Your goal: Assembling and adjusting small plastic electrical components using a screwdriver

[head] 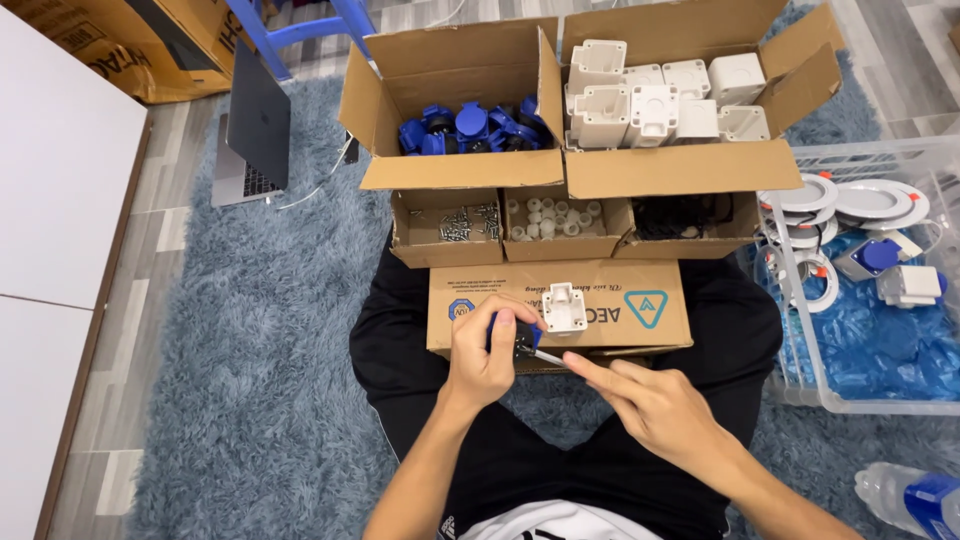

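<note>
My left hand (487,360) grips a screwdriver (522,345) with a blue and black handle, its metal shaft pointing right. My right hand (645,402) has its fingers stretched out, the forefinger tip touching the end of the shaft. Just above both hands a small white plastic housing (563,307) stands on a flat cardboard box (640,305) lying across my lap. I sit cross-legged in black trousers on a blue shaggy rug.
Behind the flat box: small cartons of screws (455,224), white caps (550,218) and black parts (685,216); larger boxes of blue parts (470,128) and white housings (650,100). A clear bin (860,270) sits right, a laptop (250,135) left, a bottle (915,497) bottom right.
</note>
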